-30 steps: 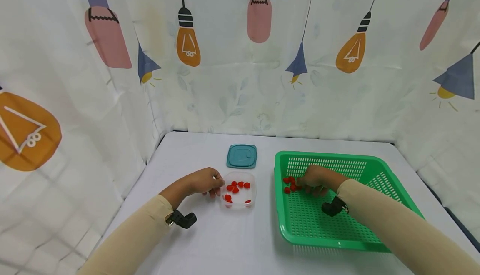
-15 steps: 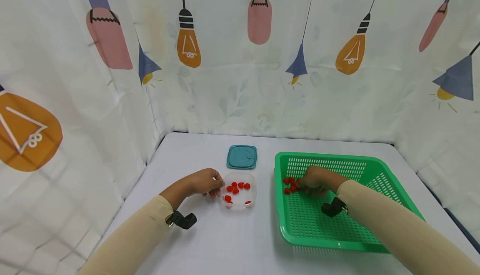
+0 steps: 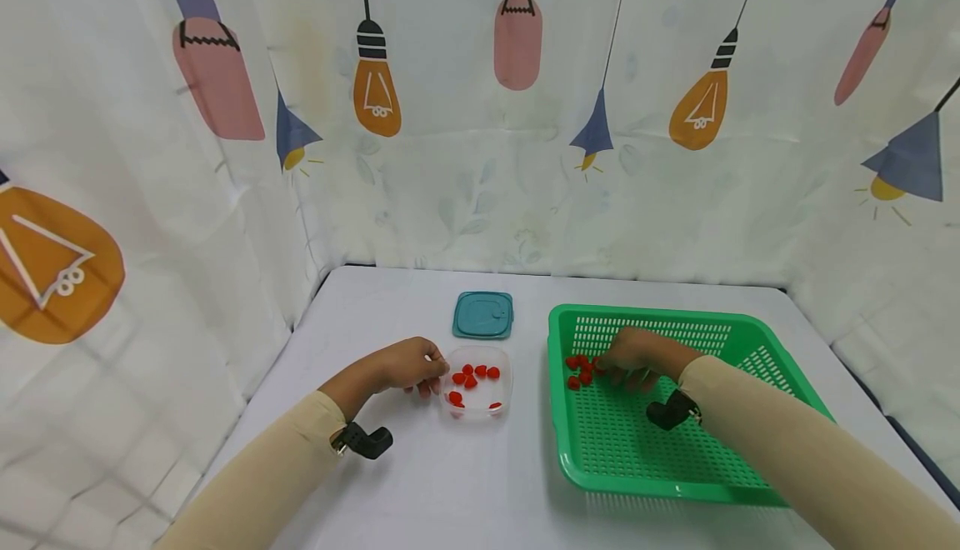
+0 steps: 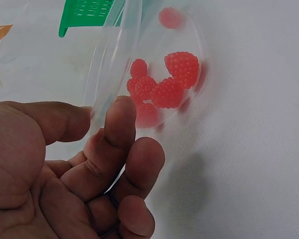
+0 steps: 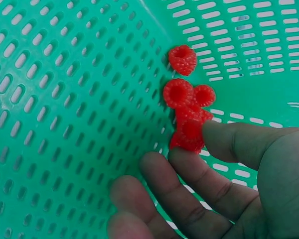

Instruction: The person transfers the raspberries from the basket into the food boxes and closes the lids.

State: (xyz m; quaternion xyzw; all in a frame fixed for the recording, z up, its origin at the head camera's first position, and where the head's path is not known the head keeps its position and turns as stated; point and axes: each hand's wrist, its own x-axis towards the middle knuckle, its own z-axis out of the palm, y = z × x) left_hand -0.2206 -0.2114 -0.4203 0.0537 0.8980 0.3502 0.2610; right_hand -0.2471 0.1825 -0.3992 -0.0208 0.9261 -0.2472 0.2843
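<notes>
My left hand (image 3: 408, 362) pinches the rim of a small clear plastic container (image 3: 476, 397) between thumb and index finger. Several red raspberries (image 4: 182, 69) lie inside that container. Over in the green plastic basket (image 3: 690, 485), my right hand (image 3: 637, 355) reaches down to a small cluster of raspberries by the left wall. Thumb and index finger pinch a raspberry (image 5: 192, 129) at the near end of the cluster in the right wrist view. Beyond it, other raspberries (image 5: 182, 59) rest on the basket floor, some with their hollow ends showing.
Behind the container lies a teal square lid (image 3: 483, 315), flat on the white-covered table (image 3: 390, 308). The basket's raised, slotted walls surround the right hand. Printed fabric (image 3: 465, 175) with lamp pictures hangs behind and along the sides.
Both hands stay almost where they were, the left at the container and the right at the raspberries in the basket. The right forearm has shifted very slightly.
</notes>
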